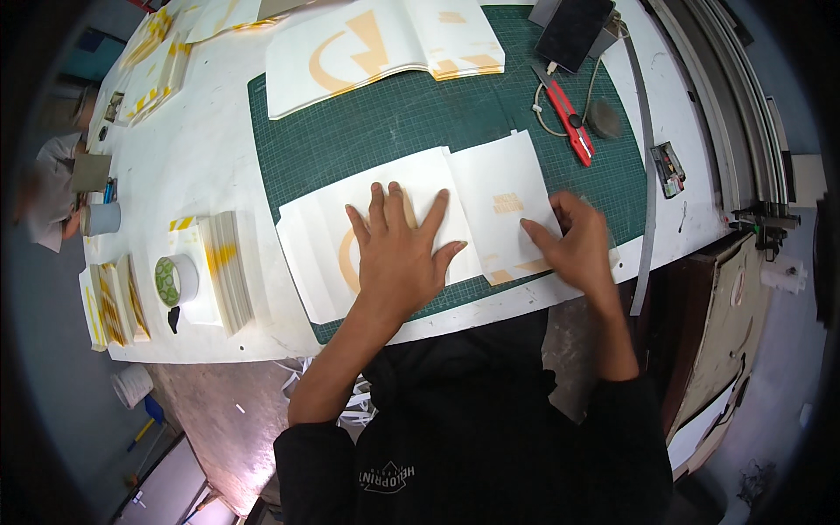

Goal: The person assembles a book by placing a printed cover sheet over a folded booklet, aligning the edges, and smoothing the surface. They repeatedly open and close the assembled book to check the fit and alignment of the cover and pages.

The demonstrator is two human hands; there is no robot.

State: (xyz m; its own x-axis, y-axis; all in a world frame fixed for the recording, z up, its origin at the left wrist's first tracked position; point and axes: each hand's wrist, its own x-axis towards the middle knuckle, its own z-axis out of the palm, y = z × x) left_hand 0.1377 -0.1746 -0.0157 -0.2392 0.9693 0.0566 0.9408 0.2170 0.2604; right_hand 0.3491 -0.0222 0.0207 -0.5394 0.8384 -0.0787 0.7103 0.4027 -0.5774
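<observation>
A white printed sheet with pale orange print (494,179) lies across the near part of a green cutting mat (394,131), with fold lines running down it. My left hand (395,254) rests flat on its left part, fingers spread. At the sheet's right edge is my right hand (579,245), its thumb on top of the paper and its other fingers curled round the edge. Beyond them a stack of similar printed sheets (376,52) sits on the far part of the mat.
Right of the sheet lie a red utility knife (569,122), a phone (574,33) with a cable and a grey round object (604,118). A metal strip (646,175) runs along the right. Folded paper stacks (226,271) and a tape roll (177,280) stand left. Another person (54,192) is far left.
</observation>
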